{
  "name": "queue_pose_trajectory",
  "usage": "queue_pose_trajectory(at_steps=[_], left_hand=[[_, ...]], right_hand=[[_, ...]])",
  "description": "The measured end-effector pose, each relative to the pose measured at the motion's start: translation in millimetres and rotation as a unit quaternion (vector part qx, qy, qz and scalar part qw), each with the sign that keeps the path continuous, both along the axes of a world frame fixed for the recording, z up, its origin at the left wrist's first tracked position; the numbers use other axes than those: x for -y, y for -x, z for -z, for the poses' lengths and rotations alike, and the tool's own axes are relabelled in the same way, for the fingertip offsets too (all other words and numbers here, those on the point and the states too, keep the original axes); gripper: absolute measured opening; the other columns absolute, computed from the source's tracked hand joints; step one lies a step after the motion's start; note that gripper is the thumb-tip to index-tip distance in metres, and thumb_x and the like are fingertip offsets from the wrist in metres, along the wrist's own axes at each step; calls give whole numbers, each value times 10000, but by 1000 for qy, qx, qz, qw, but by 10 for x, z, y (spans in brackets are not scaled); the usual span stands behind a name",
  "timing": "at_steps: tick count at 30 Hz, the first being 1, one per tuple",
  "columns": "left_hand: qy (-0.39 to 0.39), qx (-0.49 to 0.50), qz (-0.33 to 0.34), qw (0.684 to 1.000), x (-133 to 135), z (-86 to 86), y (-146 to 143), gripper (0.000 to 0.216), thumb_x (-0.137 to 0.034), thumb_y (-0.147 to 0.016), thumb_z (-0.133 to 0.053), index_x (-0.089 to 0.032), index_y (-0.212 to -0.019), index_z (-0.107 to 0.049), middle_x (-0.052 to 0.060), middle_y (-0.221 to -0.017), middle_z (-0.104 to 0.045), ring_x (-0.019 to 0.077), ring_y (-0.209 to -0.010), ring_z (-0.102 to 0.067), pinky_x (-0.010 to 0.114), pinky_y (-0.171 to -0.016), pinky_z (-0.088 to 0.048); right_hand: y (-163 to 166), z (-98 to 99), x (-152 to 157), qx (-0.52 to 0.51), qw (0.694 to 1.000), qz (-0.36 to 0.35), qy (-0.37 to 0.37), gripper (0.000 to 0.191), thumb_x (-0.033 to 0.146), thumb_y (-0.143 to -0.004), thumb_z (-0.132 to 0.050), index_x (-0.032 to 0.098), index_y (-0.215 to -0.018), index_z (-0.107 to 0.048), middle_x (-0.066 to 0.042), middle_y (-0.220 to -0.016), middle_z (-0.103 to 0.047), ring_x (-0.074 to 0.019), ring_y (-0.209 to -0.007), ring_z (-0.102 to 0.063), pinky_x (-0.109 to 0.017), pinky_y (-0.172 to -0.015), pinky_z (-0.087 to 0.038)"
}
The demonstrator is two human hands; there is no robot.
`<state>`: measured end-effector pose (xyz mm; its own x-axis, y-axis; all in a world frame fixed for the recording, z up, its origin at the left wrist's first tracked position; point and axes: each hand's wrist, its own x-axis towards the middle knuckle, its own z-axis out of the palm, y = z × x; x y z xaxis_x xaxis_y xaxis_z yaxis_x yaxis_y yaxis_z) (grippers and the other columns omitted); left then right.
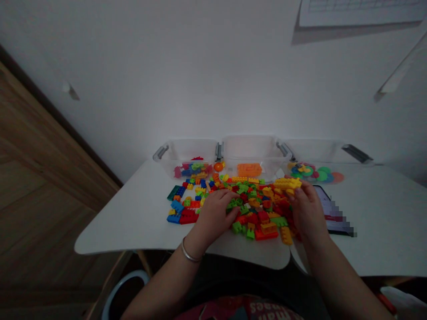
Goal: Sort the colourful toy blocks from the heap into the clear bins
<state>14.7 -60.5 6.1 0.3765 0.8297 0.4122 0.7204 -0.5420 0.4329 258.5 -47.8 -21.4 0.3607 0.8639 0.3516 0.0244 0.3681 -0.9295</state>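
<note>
A heap of small plastic building bricks (253, 209) in red, yellow, green, blue and orange lies on the white table (133, 218). My left hand (215, 213) rests on the heap's left part, its fingers curled down into the bricks; whether it grips one is hidden. My right hand (308, 211) is at the heap's right edge, fingers closed on a long yellow brick assembly (287, 183) held just above the pile. A metal bangle (188, 254) circles my left wrist.
Three clear plastic bins stand along the wall: the left bin (187, 155) holds mixed bricks, the middle bin (250, 153) orange pieces, the right bin (320, 153) coloured discs. A dark tablet or booklet (328, 209) lies right of my right hand. A wooden door (40, 178) is at left.
</note>
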Motion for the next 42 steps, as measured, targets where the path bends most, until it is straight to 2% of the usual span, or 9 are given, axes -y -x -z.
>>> queue_pose_trajectory(at_steps=[4, 9, 12, 19, 27, 32, 36, 39, 42], left_hand=[[30, 49, 19, 998, -18, -30, -9, 351, -238, -852, -624, -205, -1199, -583, 86, -1218, -634, 247, -1165, -566, 450, -1027, -458], [83, 119, 52, 988, 4, -92, -58, 482, -279, -880, -598, -215, -1341, -472, 106, -1300, -589, 248, -1195, -554, 476, -1047, -443], [90, 175, 78, 977, 35, -121, -126, 497, -301, -887, -598, -229, -1357, -455, 98, -1304, -582, 225, -1137, -585, 437, -1015, -474], [52, 222, 80, 970, 14, -90, -124, 328, -291, -888, -608, -241, -1212, -594, 61, -1167, -651, 205, -1069, -607, 389, -955, -511], [-5, 215, 105, 971, -4, -111, -86, 219, -210, -839, -658, -235, -1056, -669, 79, -1166, -663, 219, -1117, -604, 425, -995, -494], [-28, 277, 48, 959, -169, -80, 58, 204, -216, -798, -691, -228, -1001, -679, 76, -1117, -668, 222, -1113, -605, 426, -993, -491], [4, 435, -39, 900, -461, -69, 319, 292, -279, -745, -701, -200, -1019, -635, 82, -1128, -651, 211, -989, -654, 365, -839, -561], [-5, 513, -113, 851, -713, -95, 545, 369, -325, -750, -686, -194, -1080, -587, 61, -1056, -642, 161, -849, -661, 312, -770, -564], [-78, 490, -215, 841, -941, -144, 778, 358, -315, -777, -644, -182, -1099, -561, 59, -1028, -618, 150, -800, -636, 307, -747, -550]], right_hand=[[78, -135, 53, -140, 981, -129, 33, 368, 494, -879, -469, 244, -1115, -603, -90, -1170, -675, -231, -1040, -660, -370, -780, -587], [282, -308, 190, -375, 890, -239, 101, 233, 367, -789, -648, 251, -991, -668, -26, -1012, -734, -166, -895, -698, -263, -696, -604], [454, -345, 249, -421, 856, -269, 136, 197, 340, -776, -674, 249, -951, -682, -13, -997, -743, -157, -916, -700, -253, -731, -608], [602, -252, 277, -396, 868, -259, 151, 195, 379, -776, -714, 240, -911, -692, -1, -1005, -735, -137, -939, -692, -234, -769, -603], [579, -75, 288, -242, 950, -170, 102, 267, 429, -741, -750, 275, -938, -657, 4, -1016, -705, -176, -946, -683, -349, -778, -617], [228, -40, 316, 84, 995, -57, 13, 250, 377, -864, -604, 260, -1084, -622, -69, -1110, -676, -209, -963, -671, -398, -794, -589], [-148, 40, 309, 414, 901, 76, -103, 227, 284, -870, -559, 231, -1081, -624, -94, -1105, -684, -256, -1046, -629, -474, -903, -515], [-275, 139, 297, 499, 847, 108, -150, 199, 237, -884, -517, 207, -1053, -618, -98, -1045, -698, -251, -990, -637, -452, -865, -514], [-278, 209, 293, 511, 835, 116, -167, 178, 207, -883, -511, 197, -1025, -617, -96, -1021, -701, -245, -964, -638, -433, -848, -510]])
